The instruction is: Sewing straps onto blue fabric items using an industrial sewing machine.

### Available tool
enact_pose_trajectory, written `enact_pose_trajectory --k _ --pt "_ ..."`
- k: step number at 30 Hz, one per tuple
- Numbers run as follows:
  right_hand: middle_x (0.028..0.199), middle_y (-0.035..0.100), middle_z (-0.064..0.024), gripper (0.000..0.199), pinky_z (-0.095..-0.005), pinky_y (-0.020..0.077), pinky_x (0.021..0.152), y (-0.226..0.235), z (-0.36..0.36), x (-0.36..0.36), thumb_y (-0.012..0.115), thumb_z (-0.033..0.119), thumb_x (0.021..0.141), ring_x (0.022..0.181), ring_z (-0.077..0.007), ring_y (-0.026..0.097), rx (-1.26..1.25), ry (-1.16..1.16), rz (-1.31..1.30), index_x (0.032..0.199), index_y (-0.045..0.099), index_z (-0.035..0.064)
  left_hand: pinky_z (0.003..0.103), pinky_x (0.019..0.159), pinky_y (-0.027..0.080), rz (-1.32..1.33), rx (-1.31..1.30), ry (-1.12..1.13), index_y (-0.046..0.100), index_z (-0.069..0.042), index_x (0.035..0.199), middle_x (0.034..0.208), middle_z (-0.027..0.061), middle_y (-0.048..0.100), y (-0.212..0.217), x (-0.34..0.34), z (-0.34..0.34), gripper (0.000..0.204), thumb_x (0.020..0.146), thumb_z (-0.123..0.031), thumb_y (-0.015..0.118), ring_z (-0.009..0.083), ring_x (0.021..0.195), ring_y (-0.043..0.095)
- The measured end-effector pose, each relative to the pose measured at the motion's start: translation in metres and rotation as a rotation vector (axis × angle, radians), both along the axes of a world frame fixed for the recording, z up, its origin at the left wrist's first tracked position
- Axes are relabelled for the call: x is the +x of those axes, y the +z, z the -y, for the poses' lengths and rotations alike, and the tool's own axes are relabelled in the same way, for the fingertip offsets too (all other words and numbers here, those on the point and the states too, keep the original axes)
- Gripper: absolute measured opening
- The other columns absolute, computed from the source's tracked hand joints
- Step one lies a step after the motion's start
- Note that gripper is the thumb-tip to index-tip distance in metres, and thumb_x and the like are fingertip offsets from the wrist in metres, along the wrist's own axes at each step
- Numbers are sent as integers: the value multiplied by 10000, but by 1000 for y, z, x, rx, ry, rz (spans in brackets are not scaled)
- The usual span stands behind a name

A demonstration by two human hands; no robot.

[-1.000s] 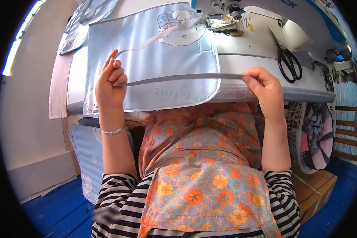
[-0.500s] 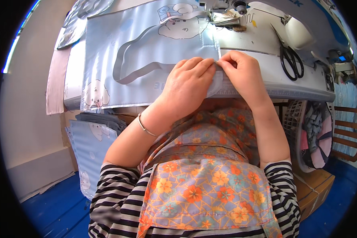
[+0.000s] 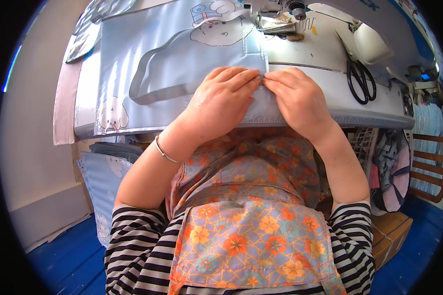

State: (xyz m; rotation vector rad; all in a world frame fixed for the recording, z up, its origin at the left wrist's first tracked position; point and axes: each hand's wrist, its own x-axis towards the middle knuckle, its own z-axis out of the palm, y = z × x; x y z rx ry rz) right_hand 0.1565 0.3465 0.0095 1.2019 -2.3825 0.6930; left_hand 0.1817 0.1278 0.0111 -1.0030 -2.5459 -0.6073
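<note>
A light blue fabric panel [image 3: 147, 54] printed with cartoon animals lies flat on the sewing table. A grey strap [image 3: 142, 78] curves in a loop across it. My left hand [image 3: 220, 101] presses down on the panel's right edge, fingers together. Beside it my right hand [image 3: 296, 98] pinches the same edge where the strap end meets the fabric. The fingertips of both hands touch at the edge. The strap end itself is hidden under my fingers. The sewing machine's presser foot [image 3: 275, 19] stands just beyond my hands.
Black scissors [image 3: 360, 78] lie on the white table [image 3: 379, 105] to the right. A stack of blue printed fabric [image 3: 101, 172] sits below the table at left. A basket of cloth [image 3: 389, 167] and a wooden chair [image 3: 430, 167] are at right.
One second ago my hands held the grey strap stretched wide between them. Both hands have since come together at the panel's right edge and pressed down there.
</note>
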Motion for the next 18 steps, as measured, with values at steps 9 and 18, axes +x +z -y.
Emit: enact_pose_trajectory --k 9,18 --pt "1129 691 -105 301 -376 533 911 -5 7 -33 620 -33 786 1035 -289 633 46 -72 -27 1076 699 -16 403 991 459 -70 -38 27 663 -1 1164 1243 105 650 -3 -38 3 333 849 -103 633 266 1149 608" --pt "1151 689 -100 329 -365 523 937 -9 15 -70 596 -17 812 1061 -266 620 126 -88 -82 1126 691 -1 443 1076 406 -179 -112 23 668 -8 1160 1340 123 602 6 -50 24 371 837 -190 678 310 1268 528"
